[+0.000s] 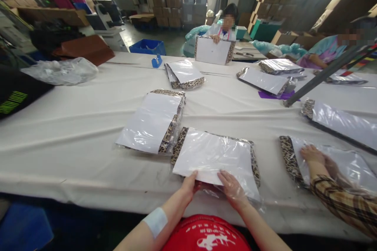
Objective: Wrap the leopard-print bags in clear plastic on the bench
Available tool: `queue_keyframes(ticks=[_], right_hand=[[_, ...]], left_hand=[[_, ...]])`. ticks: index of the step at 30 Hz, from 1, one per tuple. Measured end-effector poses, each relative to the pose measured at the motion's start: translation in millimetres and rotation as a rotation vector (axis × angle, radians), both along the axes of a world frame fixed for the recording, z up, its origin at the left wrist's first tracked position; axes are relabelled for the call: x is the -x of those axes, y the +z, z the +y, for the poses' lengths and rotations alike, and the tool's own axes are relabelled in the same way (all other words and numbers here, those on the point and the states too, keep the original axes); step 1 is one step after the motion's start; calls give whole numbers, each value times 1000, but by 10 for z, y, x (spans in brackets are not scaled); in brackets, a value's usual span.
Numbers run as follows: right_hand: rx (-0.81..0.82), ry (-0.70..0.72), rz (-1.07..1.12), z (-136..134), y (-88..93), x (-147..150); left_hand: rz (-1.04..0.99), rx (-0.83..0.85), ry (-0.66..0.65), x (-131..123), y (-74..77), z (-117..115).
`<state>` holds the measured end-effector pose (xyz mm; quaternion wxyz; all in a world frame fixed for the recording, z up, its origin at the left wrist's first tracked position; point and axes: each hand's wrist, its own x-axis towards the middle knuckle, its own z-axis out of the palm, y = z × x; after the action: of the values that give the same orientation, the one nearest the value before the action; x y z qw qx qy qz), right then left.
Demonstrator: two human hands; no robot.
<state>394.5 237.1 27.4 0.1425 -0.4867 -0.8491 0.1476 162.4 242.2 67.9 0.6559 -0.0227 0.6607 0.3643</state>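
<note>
A clear-plastic-wrapped leopard-print package (pixel 218 153) with a white sheet on top lies flat before me at the table's near edge. My left hand (pixel 191 185) grips its near edge, thumb on top and fingers curled beneath. At the same edge, to the right, my right hand (pixel 232 190) holds the plastic and sheet; some of its fingers are hard to make out under the shiny film. Touching the package's left side is a wrapped leopard-print stack (pixel 151 121), also topped with white.
At right, a co-worker's hand (pixel 313 157) in a plaid sleeve presses on another wrapped package (pixel 287 153). A person (pixel 224 27) across the table holds one upright. A slanted metal pole (pixel 321 70) rises at right. Crumpled plastic (pixel 64 70) lies far left.
</note>
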Motion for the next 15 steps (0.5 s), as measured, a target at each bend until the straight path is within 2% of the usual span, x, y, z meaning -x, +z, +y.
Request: queue_keyframes(ticks=[2, 5, 8, 12, 15], right_hand=[[28, 20, -21, -122, -44, -117], [144, 42, -45, -333, -17, -223], [248, 6, -30, -465, 72, -173], [381, -63, 35, -408, 112, -14], [464, -62, 118, -250, 27, 24]], left_hand=[[43, 4, 27, 64, -13, -67], [73, 23, -69, 144, -97, -278], [77, 62, -108, 214, -201, -501], [71, 99, -110, 357, -277, -641], [142, 108, -152, 496, -305, -677]])
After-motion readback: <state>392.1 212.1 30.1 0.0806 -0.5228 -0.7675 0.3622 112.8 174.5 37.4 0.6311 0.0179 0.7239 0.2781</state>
